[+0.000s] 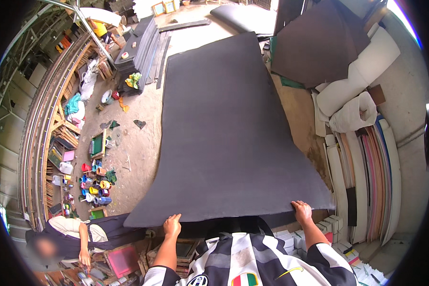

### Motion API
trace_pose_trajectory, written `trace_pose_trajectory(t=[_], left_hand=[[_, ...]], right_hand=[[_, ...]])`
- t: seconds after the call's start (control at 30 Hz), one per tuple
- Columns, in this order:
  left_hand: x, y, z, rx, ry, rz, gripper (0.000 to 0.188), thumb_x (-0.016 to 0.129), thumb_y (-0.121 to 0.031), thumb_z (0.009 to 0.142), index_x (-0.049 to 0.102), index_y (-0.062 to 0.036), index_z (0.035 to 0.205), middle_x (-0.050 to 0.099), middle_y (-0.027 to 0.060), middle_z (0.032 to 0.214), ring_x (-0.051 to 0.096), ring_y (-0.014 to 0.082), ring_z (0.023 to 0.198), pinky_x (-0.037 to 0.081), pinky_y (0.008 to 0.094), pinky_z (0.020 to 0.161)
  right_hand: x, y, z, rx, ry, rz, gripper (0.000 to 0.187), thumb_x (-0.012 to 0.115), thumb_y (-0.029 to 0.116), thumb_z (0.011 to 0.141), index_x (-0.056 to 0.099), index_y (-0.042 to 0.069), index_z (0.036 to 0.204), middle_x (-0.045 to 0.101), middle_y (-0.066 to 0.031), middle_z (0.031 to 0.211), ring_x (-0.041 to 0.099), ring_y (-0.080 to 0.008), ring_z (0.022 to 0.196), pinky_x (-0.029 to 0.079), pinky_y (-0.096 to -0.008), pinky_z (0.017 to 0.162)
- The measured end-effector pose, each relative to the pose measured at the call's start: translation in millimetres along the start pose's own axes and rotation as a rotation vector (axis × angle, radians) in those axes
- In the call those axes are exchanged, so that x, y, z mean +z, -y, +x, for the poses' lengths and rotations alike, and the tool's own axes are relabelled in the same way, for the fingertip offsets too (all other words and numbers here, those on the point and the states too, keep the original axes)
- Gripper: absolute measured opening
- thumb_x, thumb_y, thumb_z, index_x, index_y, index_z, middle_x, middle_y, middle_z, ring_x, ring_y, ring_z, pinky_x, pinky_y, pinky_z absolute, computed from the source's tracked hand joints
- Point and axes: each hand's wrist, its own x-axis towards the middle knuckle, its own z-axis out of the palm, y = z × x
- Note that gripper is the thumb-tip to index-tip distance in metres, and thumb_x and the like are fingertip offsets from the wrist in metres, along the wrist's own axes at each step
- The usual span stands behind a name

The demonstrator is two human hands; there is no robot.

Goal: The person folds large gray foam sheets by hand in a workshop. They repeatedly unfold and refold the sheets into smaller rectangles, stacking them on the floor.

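Observation:
A large dark grey foam sheet (229, 133) stretches away from me over the floor, its near edge lifted in front of my body. My left hand (172, 225) grips that near edge left of the middle. My right hand (301, 210) grips the same edge near its right corner. More dark sheet shows underneath the lifted edge.
A seated person (74, 236) works at the lower left beside several coloured paint cans (95, 183). A stack of dark sheets (140, 50) lies at the far left. White foam rolls (352, 112), a brown sheet (314, 43) and upright coloured sheets (372, 176) stand on the right. Wooden racks line the left wall.

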Motion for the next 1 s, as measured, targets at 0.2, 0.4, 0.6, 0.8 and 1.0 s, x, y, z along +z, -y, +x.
trace_pose_trajectory(t=[0.2, 0.4, 0.6, 0.8, 1.0], left_hand=[[54, 24, 3, 0.002, 0.216, -0.006, 0.034, 0.058, -0.006, 0.088, 0.077, -0.0199, 0.114, 0.072, 0.0120, 0.121, 0.071, 0.0346, 0.104, 0.058, 0.0476, 0.091], [79, 26, 9, -0.035, 0.145, -0.009, 0.033, 0.058, -0.007, 0.089, 0.078, -0.0191, 0.113, 0.072, 0.0148, 0.120, 0.071, 0.0363, 0.104, 0.058, 0.0481, 0.091], [71, 6, -1, 0.025, 0.141, 0.053, 0.024, 0.057, -0.010, 0.093, 0.078, -0.0145, 0.104, 0.074, 0.0147, 0.108, 0.070, 0.0394, 0.096, 0.057, 0.0510, 0.084], [57, -28, 12, -0.169, -0.029, -0.069, 0.023, 0.059, -0.013, 0.095, 0.078, -0.0138, 0.108, 0.073, 0.0166, 0.112, 0.070, 0.0397, 0.099, 0.056, 0.0498, 0.088], [65, -21, -11, -0.062, -0.127, -0.036, 0.035, 0.058, -0.001, 0.087, 0.077, -0.0124, 0.113, 0.072, 0.0135, 0.121, 0.067, 0.0369, 0.113, 0.052, 0.0482, 0.100]], right_hand=[[48, -4, -4, 0.091, 0.196, -0.072, 0.037, 0.056, 0.011, 0.090, 0.070, 0.020, 0.123, 0.072, -0.0076, 0.112, 0.067, -0.0269, 0.111, 0.053, -0.0432, 0.094], [72, -4, -12, 0.075, 0.178, -0.143, 0.034, 0.056, 0.012, 0.092, 0.068, 0.022, 0.123, 0.069, -0.0058, 0.107, 0.065, -0.0244, 0.109, 0.051, -0.0409, 0.093], [86, -26, 1, -0.026, -0.065, -0.209, 0.036, 0.057, 0.012, 0.088, 0.065, 0.017, 0.123, 0.067, -0.0109, 0.103, 0.066, -0.0300, 0.103, 0.053, -0.0445, 0.088], [55, -37, 46, -0.060, -0.148, -0.091, 0.043, 0.054, 0.003, 0.089, 0.062, 0.014, 0.130, 0.070, -0.0156, 0.119, 0.067, -0.0371, 0.113, 0.054, -0.0453, 0.094], [39, -37, 36, -0.131, -0.161, -0.192, 0.044, 0.057, 0.010, 0.090, 0.063, 0.020, 0.133, 0.066, -0.0065, 0.128, 0.060, -0.0264, 0.120, 0.048, -0.0422, 0.101]])
